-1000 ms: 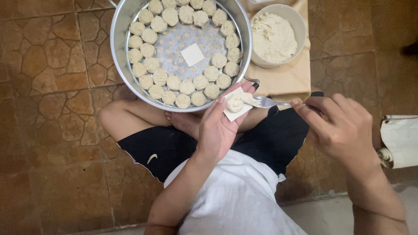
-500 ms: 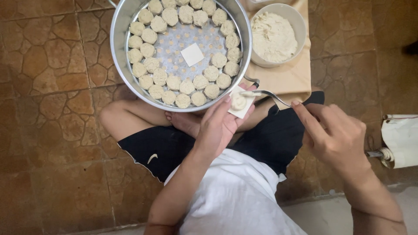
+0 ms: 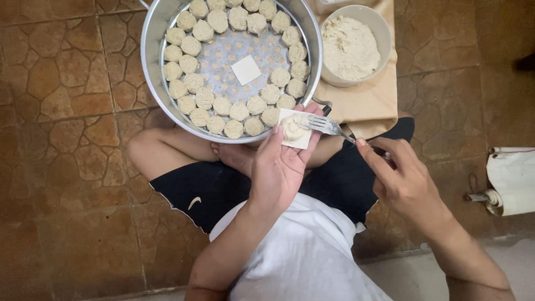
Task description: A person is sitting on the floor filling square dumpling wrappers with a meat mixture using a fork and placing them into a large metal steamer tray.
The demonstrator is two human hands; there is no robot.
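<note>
My left hand holds a square dumpling wrapper on its fingertips, with a dab of pale filling on it. My right hand grips a metal fork whose tines rest on the filling. Just beyond the left hand stands a round metal steamer pan with several filled dumplings ringed around its perforated base and one flat wrapper lying in the middle. A white bowl of filling sits right of the pan.
The bowl rests on a tan cloth-covered surface. I sit on a brown stone-patterned floor in black shorts and a white shirt. A white roll on a holder is at the far right.
The fork has come back onto the wrapper, pressing the filling. My left hand has shifted slightly lower and right, away from the pan's rim.
</note>
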